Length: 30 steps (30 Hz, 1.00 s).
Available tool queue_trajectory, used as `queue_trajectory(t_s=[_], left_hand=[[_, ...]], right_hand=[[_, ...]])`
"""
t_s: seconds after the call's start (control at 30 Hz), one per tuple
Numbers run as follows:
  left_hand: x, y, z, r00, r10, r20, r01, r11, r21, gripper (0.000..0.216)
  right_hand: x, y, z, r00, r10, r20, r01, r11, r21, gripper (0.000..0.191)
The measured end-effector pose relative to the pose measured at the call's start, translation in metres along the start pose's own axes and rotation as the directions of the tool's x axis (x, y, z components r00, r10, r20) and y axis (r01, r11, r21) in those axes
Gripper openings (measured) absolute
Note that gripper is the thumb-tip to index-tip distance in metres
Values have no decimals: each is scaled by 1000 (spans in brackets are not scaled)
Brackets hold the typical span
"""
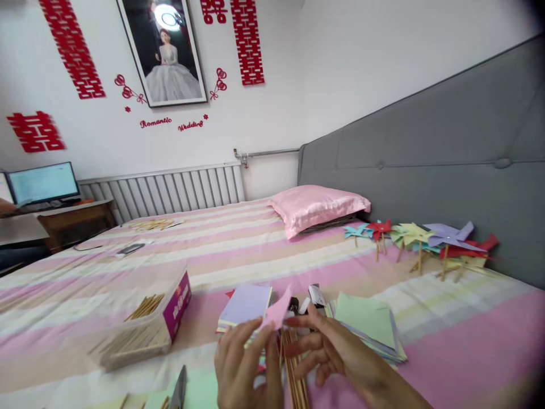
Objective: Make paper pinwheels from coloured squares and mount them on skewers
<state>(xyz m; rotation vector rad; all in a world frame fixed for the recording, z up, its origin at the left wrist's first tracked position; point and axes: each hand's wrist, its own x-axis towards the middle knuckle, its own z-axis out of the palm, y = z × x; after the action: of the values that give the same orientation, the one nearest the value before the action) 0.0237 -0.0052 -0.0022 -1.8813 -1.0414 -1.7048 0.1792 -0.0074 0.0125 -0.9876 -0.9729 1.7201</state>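
Both my hands are low in the middle of the view, over a striped bedspread [238, 250]. My left hand [244, 366] and my right hand [326, 349] pinch a small pink paper piece [277, 311] between their fingertips. Under them lie a bundle of thin wooden sticks [294, 378] and a stack of coloured paper squares with a lilac sheet on top [246, 305]. Another stack, topped by a pale green sheet [367, 321], lies just right of my right hand. A small black and white object [315, 295] sits behind the pink piece.
An open box of wooden sticks [147, 326] stands to the left. Scissors [179, 391] lie at the bottom edge. Several finished paper pinwheels [426, 241] lean by the grey headboard [426, 153], next to a pink pillow [317, 207]. A desk with a monitor [42, 183] is far left.
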Motion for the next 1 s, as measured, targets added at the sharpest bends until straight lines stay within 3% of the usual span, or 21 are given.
queue_trajectory(t_s=[0.03,0.13,0.23,0.33,0.43,0.5,0.53,0.57,0.6,0.63,0.67,0.7,0.73,0.8,0.9,0.93,1.0], left_hand=[[-1,5,2,999,49,1,-49,999,-4,25],[-5,19,8,991,130,15,-129,991,-17,26],[-9,28,15,977,209,32,-208,978,-21,28],[-12,31,17,978,203,45,-201,979,-39,26],[-10,31,12,996,79,33,-77,994,-74,25],[-5,30,7,994,-108,21,110,988,-110,33],[-1,29,4,965,-258,39,261,954,-145,35],[3,28,2,899,-429,94,439,876,-199,36],[6,26,0,785,-589,193,620,740,-263,36],[10,24,-2,640,-694,330,767,553,-324,37],[12,23,-2,502,-724,473,859,355,-368,38],[14,21,-3,396,-697,598,903,178,-391,39],[15,20,-3,331,-643,690,916,44,-398,40],[14,19,-2,259,-566,783,926,-85,-368,37],[9,20,1,150,-562,813,956,-126,-263,37],[6,20,2,128,-572,811,962,-126,-240,37],[2,19,4,138,-583,801,963,-112,-247,36]], right_hand=[[-4,-3,3,1000,3,29,-5,998,66,42],[-13,-9,7,996,-83,-32,87,978,191,35],[-14,-11,5,985,-155,-77,164,977,135,25],[-11,-10,-1,969,-236,-73,240,969,51,27],[-9,-9,-7,955,-282,-92,283,959,5,32],[-9,-11,-11,959,-262,-108,262,965,-13,37],[-9,-12,-12,964,-245,-106,245,969,-13,40],[-9,-13,-13,969,-229,-88,229,973,-6,42],[-10,-14,-13,973,-222,-60,222,975,4,44],[-10,-14,-12,975,-221,-29,222,975,12,46],[-10,-14,-11,974,-225,6,224,974,21,46],[-10,-14,-10,973,-227,42,226,974,27,47],[-10,-13,-9,972,-223,73,222,975,28,46],[-9,-10,-6,972,-207,111,206,978,14,45],[-7,-5,-3,975,-191,114,195,980,-29,43],[-5,-3,-3,977,-194,94,199,979,-46,43],[-3,-1,-2,976,-214,31,216,974,-74,45]])
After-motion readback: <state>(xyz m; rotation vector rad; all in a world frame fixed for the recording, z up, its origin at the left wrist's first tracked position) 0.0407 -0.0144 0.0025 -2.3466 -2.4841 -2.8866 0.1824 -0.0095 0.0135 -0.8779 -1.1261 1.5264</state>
